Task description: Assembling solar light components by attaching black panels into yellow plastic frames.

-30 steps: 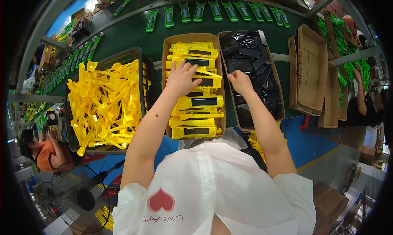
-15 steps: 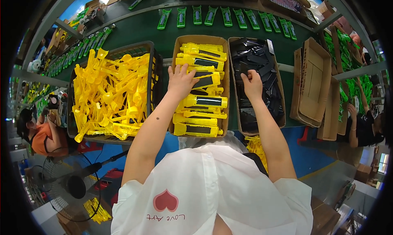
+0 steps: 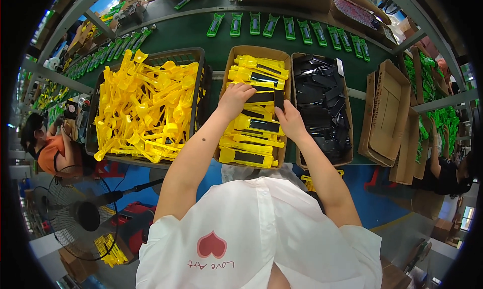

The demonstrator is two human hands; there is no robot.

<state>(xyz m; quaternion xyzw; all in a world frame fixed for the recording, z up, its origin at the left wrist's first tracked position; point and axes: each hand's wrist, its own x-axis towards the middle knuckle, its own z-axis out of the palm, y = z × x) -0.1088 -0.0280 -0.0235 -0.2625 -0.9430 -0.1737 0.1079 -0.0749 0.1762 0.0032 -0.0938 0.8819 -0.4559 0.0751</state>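
My right hand [image 3: 291,120] pinches a flat black panel [image 3: 279,99] between thumb and fingers, at the right side of the middle cardboard box [image 3: 246,49]. Inside that box, yellow plastic casings [image 3: 259,124] lie in a stack, several with black panels set in them. My left hand [image 3: 235,102] has its fingers curled over the left end of one yellow casing there; its fingertips are partly hidden. To the right, loose glossy black panels [image 3: 327,95] fill another cardboard box [image 3: 348,118]. On the left, a black crate [image 3: 202,83] holds heaped yellow plastic parts [image 3: 146,108].
Beyond the boxes runs a green work surface [image 3: 221,52] with a row of green casings [image 3: 289,28]. Nested cardboard boxes [image 3: 386,113] lean at the right. A fan [image 3: 85,216] stands low at the left, near a co-worker in orange [image 3: 55,154]. Other people work around the line.
My right hand has moved left from the black panels' box to the middle box, now with a panel. My left hand's spread fingers have curled in. The whole view has shifted slightly.
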